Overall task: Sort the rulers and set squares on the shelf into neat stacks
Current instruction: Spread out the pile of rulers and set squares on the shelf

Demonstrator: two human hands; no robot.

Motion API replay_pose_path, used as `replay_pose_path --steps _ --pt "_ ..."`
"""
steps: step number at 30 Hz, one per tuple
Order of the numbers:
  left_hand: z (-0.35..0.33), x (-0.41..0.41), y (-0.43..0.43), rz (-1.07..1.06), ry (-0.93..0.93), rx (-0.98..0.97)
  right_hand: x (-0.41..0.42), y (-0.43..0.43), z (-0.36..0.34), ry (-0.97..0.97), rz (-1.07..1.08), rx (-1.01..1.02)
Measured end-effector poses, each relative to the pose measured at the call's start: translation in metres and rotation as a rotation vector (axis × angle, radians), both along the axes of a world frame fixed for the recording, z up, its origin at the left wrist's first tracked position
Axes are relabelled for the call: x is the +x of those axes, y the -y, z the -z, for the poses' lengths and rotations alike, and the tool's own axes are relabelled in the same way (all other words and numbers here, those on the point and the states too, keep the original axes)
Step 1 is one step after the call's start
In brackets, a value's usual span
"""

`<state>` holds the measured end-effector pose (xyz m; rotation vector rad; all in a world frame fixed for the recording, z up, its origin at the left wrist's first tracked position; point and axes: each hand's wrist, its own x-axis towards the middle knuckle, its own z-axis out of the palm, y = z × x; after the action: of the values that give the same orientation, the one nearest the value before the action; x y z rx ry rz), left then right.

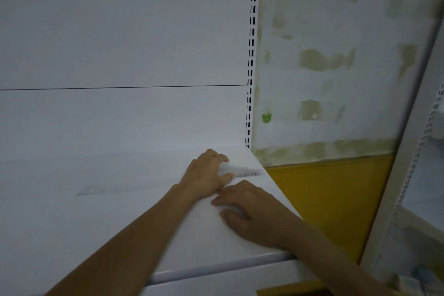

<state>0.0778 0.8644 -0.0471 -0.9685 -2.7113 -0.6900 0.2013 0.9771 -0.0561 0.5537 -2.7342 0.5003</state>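
Two hands on the white shelf.
Left hand is pinching a clear set square; right hand is lying flat, fingers relaxed, just beside it.
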Motion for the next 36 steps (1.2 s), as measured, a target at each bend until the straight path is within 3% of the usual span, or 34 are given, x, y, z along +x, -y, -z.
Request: replay_pose_path --steps 5,12,17,21,27,36 --pt "0.003 -0.005 -0.001 0.01 0.036 -0.052 0.0 0.0 0.001 0.008 0.001 -0.014" --pt "-0.008 -0.002 0.015 0.0 -0.028 0.024 -0.001 -0.003 -0.005 0.057 0.016 -0.019" --pt "-0.024 0.0 0.075 -0.128 -0.086 0.049 -0.022 0.025 -0.027 0.074 0.092 0.171" --pt "-0.029 0.009 0.174 -0.312 -0.116 0.076 -0.06 0.102 -0.05 0.005 0.007 0.039" --pt "-0.021 0.058 0.347 -0.525 -0.116 0.104 -0.102 0.258 -0.067 0.121 -0.256 -0.317" --pt "-0.023 0.132 0.569 -0.788 -0.117 0.087 -0.106 0.485 -0.054 0.176 -0.397 -0.252"
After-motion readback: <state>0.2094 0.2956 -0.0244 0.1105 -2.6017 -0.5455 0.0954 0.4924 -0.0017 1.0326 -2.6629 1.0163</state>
